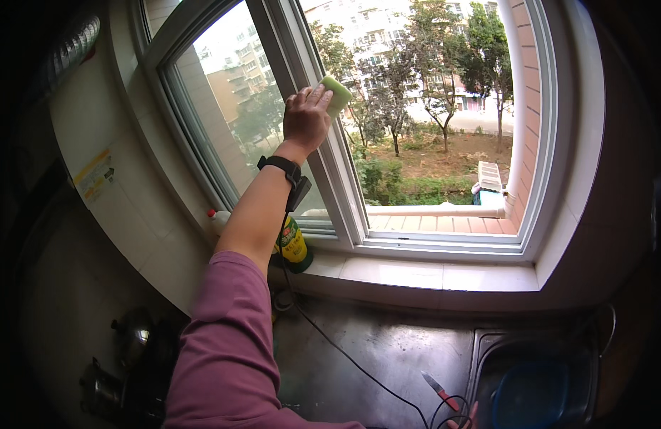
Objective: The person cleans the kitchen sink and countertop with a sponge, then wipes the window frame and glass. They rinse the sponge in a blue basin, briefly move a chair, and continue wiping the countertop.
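Note:
My left hand (308, 119) is raised to the window and holds a light green sponge (337, 96) against the sliding sash's white frame (338, 177). A black strap with a small black box circles that wrist, and a black cable (341, 351) runs down from it. Only some fingers of my right hand (470, 417) show at the bottom edge, beside loops of the cable; whether they grip it is unclear. Close by, a knife with a red handle (442, 392) lies on the metal countertop (373, 343), its blade pointing up and left.
On the sill (389, 271), a green and yellow bottle (294, 246) and a white bottle with a red cap (219, 217) stand near my left forearm. A sink (483, 364) with a blue basin (531, 397) is at lower right. Metal pots (135, 335) stand at lower left.

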`<action>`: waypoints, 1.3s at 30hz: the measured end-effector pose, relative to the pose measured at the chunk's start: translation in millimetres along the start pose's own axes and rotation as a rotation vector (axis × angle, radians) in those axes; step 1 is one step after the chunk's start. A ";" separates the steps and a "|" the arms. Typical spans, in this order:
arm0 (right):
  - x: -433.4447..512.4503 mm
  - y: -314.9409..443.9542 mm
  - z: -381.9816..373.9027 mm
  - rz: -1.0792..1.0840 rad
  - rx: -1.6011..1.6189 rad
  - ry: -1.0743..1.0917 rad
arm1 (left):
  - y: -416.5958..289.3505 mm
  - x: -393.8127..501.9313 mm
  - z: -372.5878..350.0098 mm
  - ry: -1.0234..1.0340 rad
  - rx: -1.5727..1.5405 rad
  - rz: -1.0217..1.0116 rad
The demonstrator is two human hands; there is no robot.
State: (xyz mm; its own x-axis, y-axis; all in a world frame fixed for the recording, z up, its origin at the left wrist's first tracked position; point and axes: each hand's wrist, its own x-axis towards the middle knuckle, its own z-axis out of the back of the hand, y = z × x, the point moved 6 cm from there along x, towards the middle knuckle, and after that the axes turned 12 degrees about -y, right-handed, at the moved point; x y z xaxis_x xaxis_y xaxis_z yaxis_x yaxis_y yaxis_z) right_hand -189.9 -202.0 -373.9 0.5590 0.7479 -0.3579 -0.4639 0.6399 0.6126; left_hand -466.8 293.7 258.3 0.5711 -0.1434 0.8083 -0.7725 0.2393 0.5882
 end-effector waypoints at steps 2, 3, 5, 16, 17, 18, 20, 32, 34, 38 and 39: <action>0.6 -0.2 -0.4 0.001 0.001 0.000 | -8.9 -15.7 -2.0 0.031 0.039 0.056; 0.6 -0.6 -0.7 0.001 0.001 0.000 | -11.0 -20.8 -6.3 0.061 0.022 0.109; 1.3 -1.4 -1.0 0.002 0.006 -0.001 | -23.6 -34.0 -7.4 0.020 0.051 0.176; 7.0 0.3 -1.1 0.014 0.013 0.000 | -22.7 -42.5 -22.3 0.108 -0.014 0.377; 7.2 0.3 -1.0 0.013 0.017 0.003 | -18.4 -37.3 -24.1 0.130 -0.043 0.417; 8.0 0.6 -0.7 0.014 0.012 0.000 | -17.0 -32.2 -20.8 0.095 -0.052 0.406; 8.7 0.6 -0.9 0.012 0.004 0.000 | -14.5 -22.5 -9.5 -0.079 -0.119 0.402; 10.9 0.3 -3.6 0.015 0.000 0.004 | -28.3 -42.2 -26.9 0.160 -0.015 0.371; 10.8 -1.2 -4.3 0.023 0.001 0.006 | -44.9 -53.5 -16.6 0.264 -0.141 0.381; 9.4 -2.5 -4.9 0.026 0.005 0.005 | -37.2 -21.8 9.8 -0.107 -0.232 0.410; 8.6 -3.3 -3.7 0.023 0.008 0.003 | -26.5 -7.0 9.3 -0.217 -0.167 0.401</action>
State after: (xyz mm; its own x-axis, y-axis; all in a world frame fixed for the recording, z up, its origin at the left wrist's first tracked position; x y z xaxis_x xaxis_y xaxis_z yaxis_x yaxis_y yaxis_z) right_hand -186.1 -197.0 -381.6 0.5461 0.7628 -0.3462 -0.4713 0.6214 0.6259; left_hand -452.9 279.4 237.3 0.1529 -0.2012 0.9675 -0.8547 0.4645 0.2317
